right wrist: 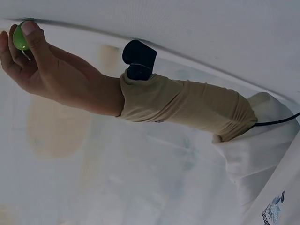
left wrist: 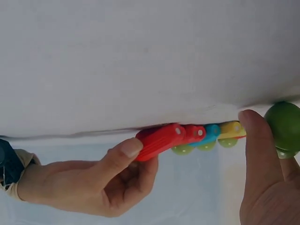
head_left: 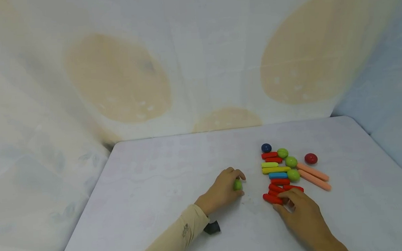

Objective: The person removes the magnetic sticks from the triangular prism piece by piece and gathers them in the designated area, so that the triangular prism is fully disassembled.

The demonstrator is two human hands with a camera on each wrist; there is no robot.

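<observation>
My left hand [head_left: 240, 183] rests on the white table [head_left: 156, 180] and pinches a small green ball [head_left: 236, 185] between thumb and fingers. The same ball [right wrist: 19, 37] shows in the right wrist view and also at the edge of the left wrist view [left wrist: 283, 125]. To its right lies a cluster of coloured sticks. My right hand [head_left: 281, 201] pinches the nearest red stick [head_left: 272, 199] at the cluster's front; thumb and curled fingers grip this red stick [left wrist: 159, 139].
The cluster holds more red sticks [head_left: 280, 182], yellow sticks [head_left: 276, 169], a blue stick [head_left: 278, 175], three green balls [head_left: 291, 161], a blue ball [head_left: 266, 147], a red ball [head_left: 310, 158] and two salmon sticks [head_left: 312, 172]. Draped cloth backs the table.
</observation>
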